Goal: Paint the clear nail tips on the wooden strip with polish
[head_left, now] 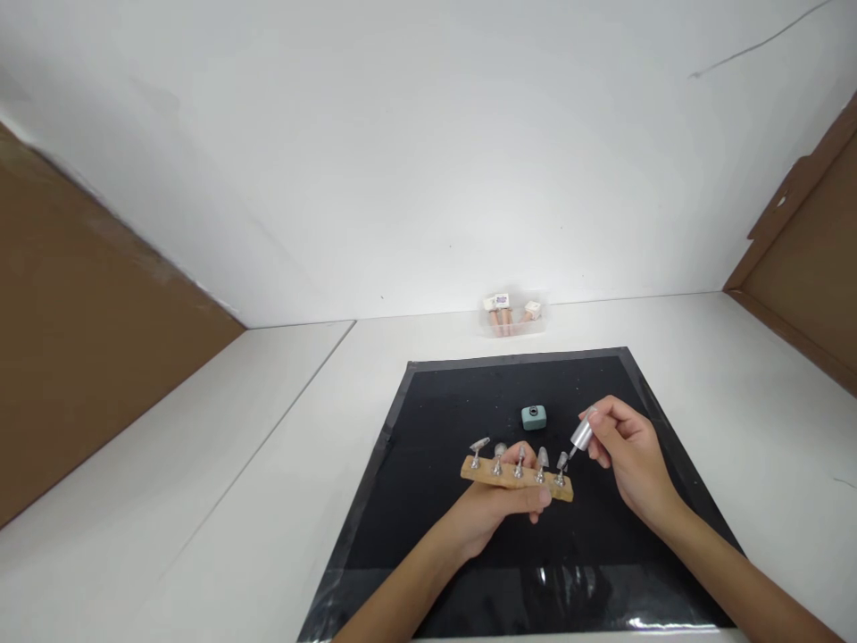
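My left hand grips a wooden nail-tip stand from below, its thumb along the near side. Several small metal posts rise from the wood, each bearing a silvery false nail. Between its fingers my right hand pinches the silver cap of a nail polish brush. The brush tip points down and left at the rightmost false nail; whether it touches I cannot tell. Behind the stand, a teal nail polish bottle with a dark open neck stands on the black mat.
At the back of the white table, against the wall, a clear plastic box holds several small pinkish items with white tops. Brown cardboard panels flank the table on both sides. Clear glossy film covers the mat's near edge.
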`<control>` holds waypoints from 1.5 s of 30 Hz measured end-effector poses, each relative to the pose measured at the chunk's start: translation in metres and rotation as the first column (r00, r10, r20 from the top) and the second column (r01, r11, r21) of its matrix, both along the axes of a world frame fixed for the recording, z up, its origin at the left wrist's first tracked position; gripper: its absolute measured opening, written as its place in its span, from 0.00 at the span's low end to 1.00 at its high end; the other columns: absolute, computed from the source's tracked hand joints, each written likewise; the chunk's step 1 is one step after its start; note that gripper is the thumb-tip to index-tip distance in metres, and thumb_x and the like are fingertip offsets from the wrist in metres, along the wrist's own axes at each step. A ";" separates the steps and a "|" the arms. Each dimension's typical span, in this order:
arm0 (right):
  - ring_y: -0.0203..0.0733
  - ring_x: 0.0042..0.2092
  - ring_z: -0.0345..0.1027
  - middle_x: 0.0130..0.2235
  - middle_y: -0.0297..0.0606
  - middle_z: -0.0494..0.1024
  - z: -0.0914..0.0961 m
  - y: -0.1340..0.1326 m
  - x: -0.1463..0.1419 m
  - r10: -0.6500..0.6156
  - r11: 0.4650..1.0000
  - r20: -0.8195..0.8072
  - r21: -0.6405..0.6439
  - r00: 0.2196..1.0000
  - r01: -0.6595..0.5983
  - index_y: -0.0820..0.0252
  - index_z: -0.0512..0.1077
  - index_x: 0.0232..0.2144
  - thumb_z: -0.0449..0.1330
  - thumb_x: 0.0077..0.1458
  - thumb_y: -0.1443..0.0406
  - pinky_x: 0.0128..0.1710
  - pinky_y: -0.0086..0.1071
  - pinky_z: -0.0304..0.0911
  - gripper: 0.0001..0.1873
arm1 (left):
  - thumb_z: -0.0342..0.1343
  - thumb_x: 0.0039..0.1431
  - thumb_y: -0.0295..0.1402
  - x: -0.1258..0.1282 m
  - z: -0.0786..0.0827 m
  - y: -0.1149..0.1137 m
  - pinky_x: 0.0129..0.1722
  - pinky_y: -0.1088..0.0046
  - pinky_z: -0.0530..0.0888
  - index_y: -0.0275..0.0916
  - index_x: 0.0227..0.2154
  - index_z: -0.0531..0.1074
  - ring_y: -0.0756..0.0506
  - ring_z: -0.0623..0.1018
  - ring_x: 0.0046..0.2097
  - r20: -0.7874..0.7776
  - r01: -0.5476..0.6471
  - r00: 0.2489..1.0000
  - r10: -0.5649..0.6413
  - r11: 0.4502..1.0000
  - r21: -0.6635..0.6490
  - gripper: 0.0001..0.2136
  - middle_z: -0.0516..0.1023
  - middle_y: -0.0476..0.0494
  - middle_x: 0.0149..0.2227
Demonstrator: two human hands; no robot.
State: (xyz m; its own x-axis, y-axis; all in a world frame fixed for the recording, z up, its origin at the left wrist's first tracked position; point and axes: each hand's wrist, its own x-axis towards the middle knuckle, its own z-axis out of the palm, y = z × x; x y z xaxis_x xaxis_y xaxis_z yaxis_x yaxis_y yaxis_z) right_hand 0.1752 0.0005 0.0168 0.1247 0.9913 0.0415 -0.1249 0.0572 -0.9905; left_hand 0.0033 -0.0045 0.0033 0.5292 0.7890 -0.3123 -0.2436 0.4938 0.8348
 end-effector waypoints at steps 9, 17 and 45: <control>0.28 0.15 0.53 0.15 0.29 0.67 0.003 0.000 -0.001 0.011 1.000 -0.018 0.000 1.000 -0.011 0.61 0.68 0.20 0.63 0.45 0.51 0.13 0.22 0.48 0.19 | 0.70 0.31 0.33 -0.001 0.000 0.001 0.22 0.79 0.64 0.38 0.21 0.57 0.55 0.66 0.23 -0.012 0.012 1.000 -0.012 0.999 0.045 0.22 0.65 0.57 0.21; 0.28 0.15 0.53 0.15 0.30 0.67 0.004 0.001 -0.001 0.033 0.999 0.015 0.002 0.999 -0.033 0.60 0.65 0.18 0.63 0.43 0.50 0.13 0.23 0.49 0.21 | 0.71 0.29 0.33 -0.001 0.003 0.001 0.23 0.79 0.62 0.39 0.21 0.57 0.54 0.65 0.24 0.010 0.015 1.000 -0.016 1.000 0.028 0.24 0.65 0.57 0.22; 0.29 0.15 0.51 0.13 0.27 0.63 0.011 0.002 0.002 -0.053 0.997 0.132 0.054 0.990 0.046 0.59 0.64 0.17 0.62 0.44 0.49 0.13 0.24 0.49 0.21 | 0.71 0.27 0.32 -0.001 0.004 0.000 0.26 0.79 0.60 0.39 0.21 0.56 0.54 0.62 0.26 0.016 0.000 1.000 -0.001 0.998 0.059 0.25 0.62 0.56 0.24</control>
State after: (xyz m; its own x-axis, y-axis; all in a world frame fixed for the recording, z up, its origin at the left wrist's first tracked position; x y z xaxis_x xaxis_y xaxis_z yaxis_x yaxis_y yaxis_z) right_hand 0.1772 0.0028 0.0276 0.1636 0.9802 0.1116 0.0124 0.1110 -0.9937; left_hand 0.0019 -0.0041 0.0077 0.5342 0.8056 -0.2562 -0.2572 0.4436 0.8585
